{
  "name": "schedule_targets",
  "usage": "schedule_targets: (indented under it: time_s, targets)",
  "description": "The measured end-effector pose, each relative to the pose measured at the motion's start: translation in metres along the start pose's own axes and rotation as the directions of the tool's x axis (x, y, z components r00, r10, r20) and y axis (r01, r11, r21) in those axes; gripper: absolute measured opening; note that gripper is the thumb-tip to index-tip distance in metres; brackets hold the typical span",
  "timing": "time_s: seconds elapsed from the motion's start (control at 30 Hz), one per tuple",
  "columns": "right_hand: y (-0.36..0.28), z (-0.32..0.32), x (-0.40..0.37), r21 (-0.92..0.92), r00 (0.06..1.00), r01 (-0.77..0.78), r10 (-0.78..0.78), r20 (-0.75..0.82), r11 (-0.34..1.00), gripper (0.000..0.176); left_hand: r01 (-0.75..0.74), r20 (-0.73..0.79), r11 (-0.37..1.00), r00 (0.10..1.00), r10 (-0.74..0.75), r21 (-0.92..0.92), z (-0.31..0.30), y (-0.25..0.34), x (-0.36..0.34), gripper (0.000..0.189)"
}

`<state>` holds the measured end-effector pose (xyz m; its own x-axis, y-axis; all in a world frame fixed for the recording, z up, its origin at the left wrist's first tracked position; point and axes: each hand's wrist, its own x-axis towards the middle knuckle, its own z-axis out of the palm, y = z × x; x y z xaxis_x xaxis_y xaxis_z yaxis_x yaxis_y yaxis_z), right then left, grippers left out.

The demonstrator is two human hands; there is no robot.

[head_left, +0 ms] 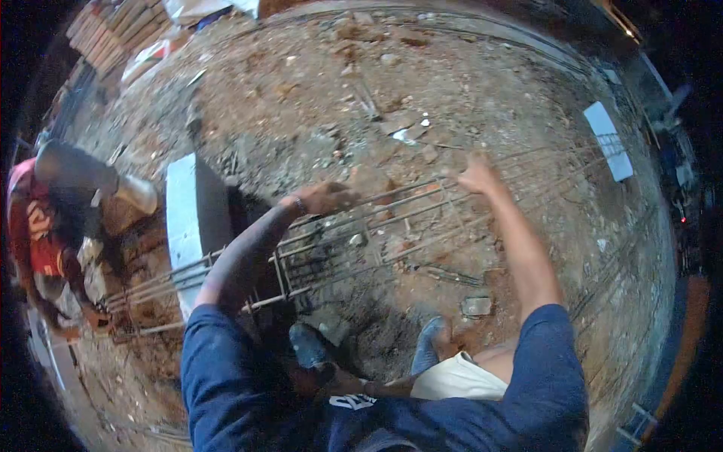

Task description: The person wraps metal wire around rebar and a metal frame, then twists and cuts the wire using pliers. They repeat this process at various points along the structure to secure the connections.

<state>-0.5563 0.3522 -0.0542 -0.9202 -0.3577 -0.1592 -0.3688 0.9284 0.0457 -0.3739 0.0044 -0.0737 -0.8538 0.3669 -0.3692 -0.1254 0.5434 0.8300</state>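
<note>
A long cage of steel bars point(407, 252) with square ties runs across the view in front of me, over the dirt. My left hand point(327, 198) is at its far upper bar, fingers stretched along it and blurred; whether they grip the bar is unclear. A band circles that wrist. Farther right, my right hand point(476, 175) reaches to the same far bar near a tie, its fingers small and smeared. Toward its left end the cage crosses a pale block point(184, 215), and its right part passes over a white board point(608, 142).
At the far left a co-worker in a red shirt point(38, 226) crouches with both hands by the cage's left end. My shoes stand near the cage's close side, by a dark hollow point(361, 331). A small block point(477, 306) lies right of them. Stacked bricks point(113, 34) are at upper left.
</note>
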Motion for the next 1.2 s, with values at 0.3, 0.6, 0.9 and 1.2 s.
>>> schedule_targets:
  time_s: [0.3,0.6,0.9,1.2]
  targets:
    - [-0.054,-0.079,-0.112,0.396,0.983,0.065,0.009,-0.183,0.916,0.065,-0.081,-0.086,0.996,0.993,0.085,0.041,0.015,0.008,-0.001,0.05]
    - [-0.099,-0.093,-0.204,0.666,0.991,0.105,-0.132,-0.009,0.739,0.037,-0.076,-0.025,0.984,0.996,0.081,0.16,0.013,-0.011,0.021,0.048]
    - [-0.089,-0.078,-0.201,0.813,0.998,-0.019,-0.034,0.048,0.582,0.019,-0.044,-0.122,0.995,0.991,0.054,0.089,0.016,0.006,-0.002,0.054]
    - [-0.086,-0.083,-0.207,0.842,0.995,0.012,-0.087,0.042,0.539,0.014,0.015,-0.146,0.989,0.989,0.007,0.15,0.016,0.001,-0.003,0.057]
